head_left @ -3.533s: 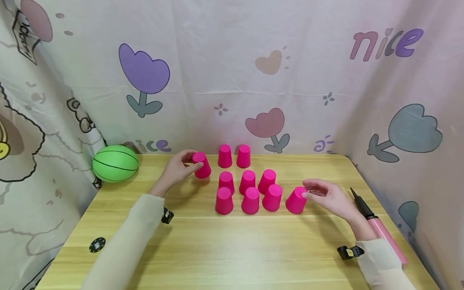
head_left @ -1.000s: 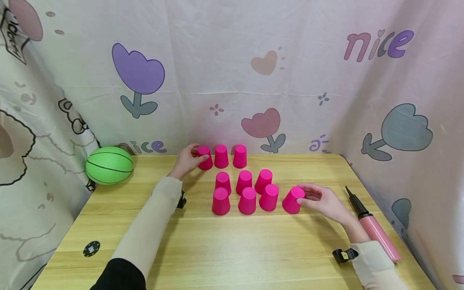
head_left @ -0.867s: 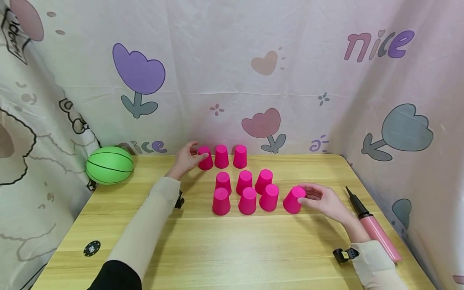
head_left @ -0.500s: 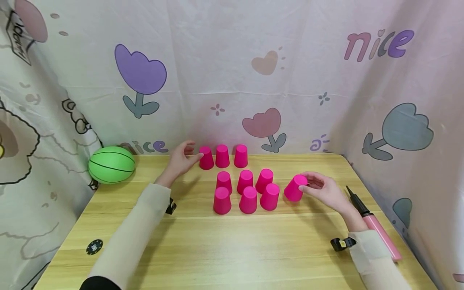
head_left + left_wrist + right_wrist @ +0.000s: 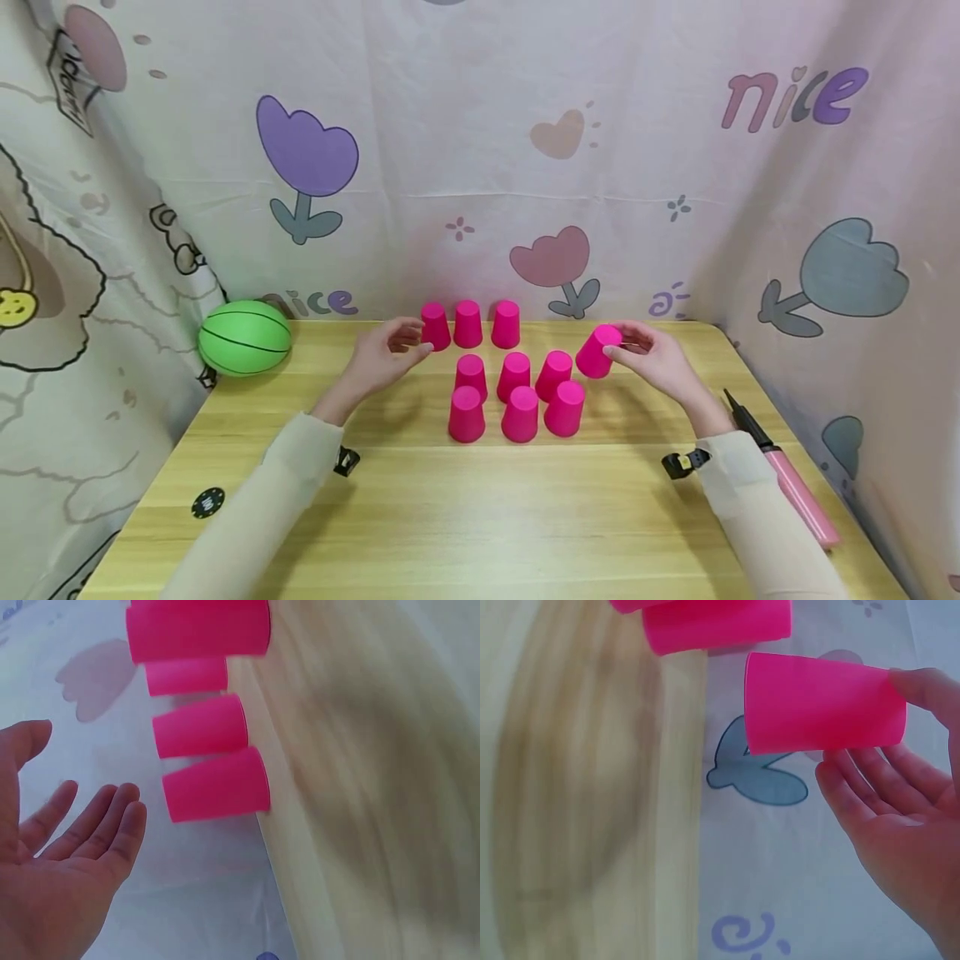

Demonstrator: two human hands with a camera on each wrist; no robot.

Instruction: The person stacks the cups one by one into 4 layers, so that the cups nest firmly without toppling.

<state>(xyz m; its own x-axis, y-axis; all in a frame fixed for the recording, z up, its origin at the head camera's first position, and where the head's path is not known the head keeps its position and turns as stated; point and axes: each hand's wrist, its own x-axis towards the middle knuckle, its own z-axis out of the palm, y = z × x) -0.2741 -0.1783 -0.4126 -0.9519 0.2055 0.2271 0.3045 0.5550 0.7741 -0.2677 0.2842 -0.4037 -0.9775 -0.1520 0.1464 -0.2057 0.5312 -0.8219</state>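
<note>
My right hand (image 5: 654,360) pinches a pink cup (image 5: 598,352) near its narrow top, thumb on one side and fingers on the other; the right wrist view shows the same cup (image 5: 825,703) held off the table. In the head view my left hand (image 5: 384,357) is beside the leftmost back cup (image 5: 435,327). The left wrist view shows that hand (image 5: 71,859) with fingers spread and a gap to the nearest cup (image 5: 217,785). Two more back cups, a middle row of three with a cup (image 5: 514,377) at its centre, and a front row of three with a cup (image 5: 520,415) stand upside down.
A green ball (image 5: 245,338) sits at the table's back left. A black chip (image 5: 208,502) lies at the left. Along the right edge lies a pink hand pump (image 5: 798,496) with a black nozzle. A patterned curtain (image 5: 450,125) hangs behind the wooden table (image 5: 480,517).
My right hand has lifted the cup from the right end of the front row and carried it back. My left hand has let go of the leftmost back cup.
</note>
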